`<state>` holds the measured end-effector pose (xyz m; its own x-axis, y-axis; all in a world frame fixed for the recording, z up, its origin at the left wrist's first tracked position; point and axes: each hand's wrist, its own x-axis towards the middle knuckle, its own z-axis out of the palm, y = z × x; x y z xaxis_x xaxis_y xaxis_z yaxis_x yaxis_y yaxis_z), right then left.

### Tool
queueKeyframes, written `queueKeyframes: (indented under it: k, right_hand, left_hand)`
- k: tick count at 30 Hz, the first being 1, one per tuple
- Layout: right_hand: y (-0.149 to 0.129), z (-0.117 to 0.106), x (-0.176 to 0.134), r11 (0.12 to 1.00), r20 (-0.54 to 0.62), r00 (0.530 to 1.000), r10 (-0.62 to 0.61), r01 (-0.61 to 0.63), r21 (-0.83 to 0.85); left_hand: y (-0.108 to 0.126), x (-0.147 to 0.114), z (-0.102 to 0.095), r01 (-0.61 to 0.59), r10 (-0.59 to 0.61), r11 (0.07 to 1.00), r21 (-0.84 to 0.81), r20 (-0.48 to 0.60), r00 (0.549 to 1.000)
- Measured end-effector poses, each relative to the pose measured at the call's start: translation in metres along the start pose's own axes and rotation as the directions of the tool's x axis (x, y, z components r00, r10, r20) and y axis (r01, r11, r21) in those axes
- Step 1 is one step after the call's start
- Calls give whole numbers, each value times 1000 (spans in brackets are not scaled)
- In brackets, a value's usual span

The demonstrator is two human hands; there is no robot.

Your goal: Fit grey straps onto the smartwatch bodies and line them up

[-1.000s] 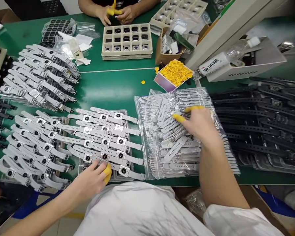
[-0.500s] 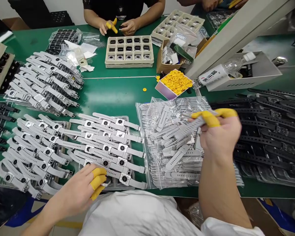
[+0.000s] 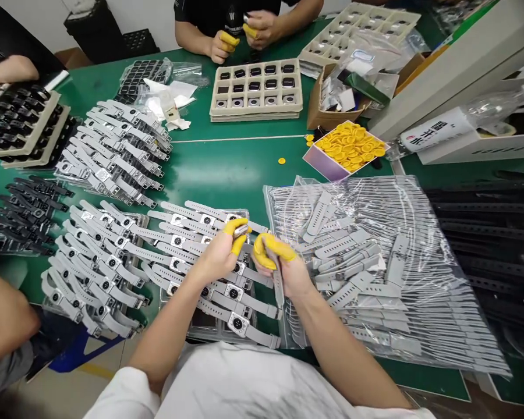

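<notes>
My left hand [image 3: 218, 253], with yellow finger cots, is closed on a small silver-edged watch case [image 3: 240, 231], mostly covered by the fingers. Close to its right, my right hand [image 3: 290, 270] grips a grey watch strap [image 3: 278, 285] whose end hangs down toward the table. The two hands are apart by a small gap. Beneath them, rows of watches with grey straps [image 3: 237, 323] lie on a clear tray. Many loose grey straps [image 3: 343, 244] lie on a clear plastic bag [image 3: 454, 302] of more straps to the right.
Stacks of grey-strapped watches [image 3: 117, 151] and black-strapped ones [image 3: 30, 203] stand left. Beyond are a beige tray of watch cases [image 3: 257, 110], a box of yellow finger cots [image 3: 332, 163] and a plastic bottle [image 3: 445, 128]. A co-worker's hands [image 3: 262, 29] are across the table; another person's arm is left.
My right hand has come left from the strap pile, bringing a grey strap. My left hand has risen from the tray's near edge with the watch case. The view has shifted left.
</notes>
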<state>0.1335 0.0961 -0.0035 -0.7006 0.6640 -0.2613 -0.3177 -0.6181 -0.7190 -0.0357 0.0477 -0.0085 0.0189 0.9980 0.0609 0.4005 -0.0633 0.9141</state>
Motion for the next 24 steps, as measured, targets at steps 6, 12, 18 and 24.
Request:
queueKeyframes:
  k: [6,12,18,24]
  right_hand:
    - [11,-2,-9,994,74,994,85,-79,-76]
    - [7,-1,-8,992,52,993,104,-100,-80]
    - [-1,2,-3,982,-15,986,167,-164,93]
    - [-1,0,-4,980,-57,981,183,-177,92]
  left_hand:
    - [-3,-5,-3,-233,230,967,102,40,972]
    - [1,-5,-6,-292,287,950,107,63,956]
    - [1,-8,-4,-231,230,960,158,24,973]
    - [10,-9,-8,-216,200,960,180,105,974]
